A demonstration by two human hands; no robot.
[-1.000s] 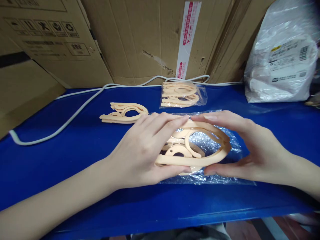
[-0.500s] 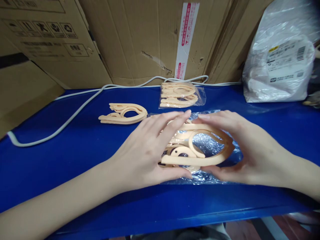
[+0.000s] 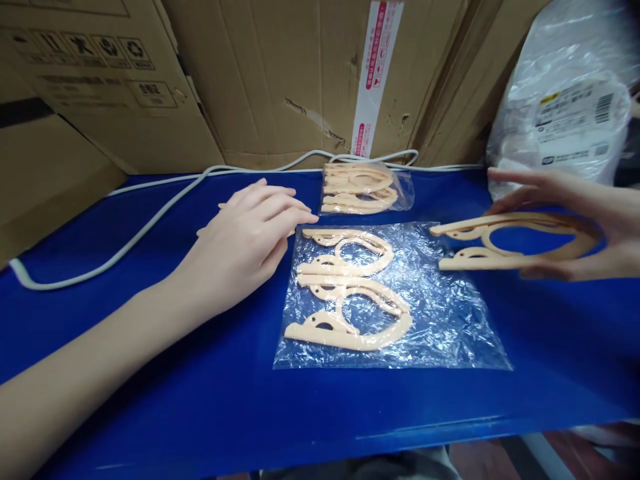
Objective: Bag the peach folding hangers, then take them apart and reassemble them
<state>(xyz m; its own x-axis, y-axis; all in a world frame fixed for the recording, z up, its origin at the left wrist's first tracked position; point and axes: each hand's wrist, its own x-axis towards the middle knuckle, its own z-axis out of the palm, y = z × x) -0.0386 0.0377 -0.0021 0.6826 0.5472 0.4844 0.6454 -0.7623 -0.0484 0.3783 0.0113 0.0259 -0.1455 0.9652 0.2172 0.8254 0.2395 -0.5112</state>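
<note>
Two peach plastic folding hangers lie on a clear plastic bag spread flat on the blue table. My right hand holds another peach hanger in the air, right of the bag. My left hand reaches left with fingers loosely spread over a small pile of loose hangers, which it almost wholly hides. A sealed bag of hangers lies behind, near the cardboard.
Cardboard boxes stand along the table's back and left. A white cable runs across the back left of the table. A white plastic parcel with labels sits at the back right. The table's front edge is near me.
Both hands left the stack on the bag. My right hand carried one hanger off to the right; my left hand moved left to the loose pile. Two hangers stay on the bag.
</note>
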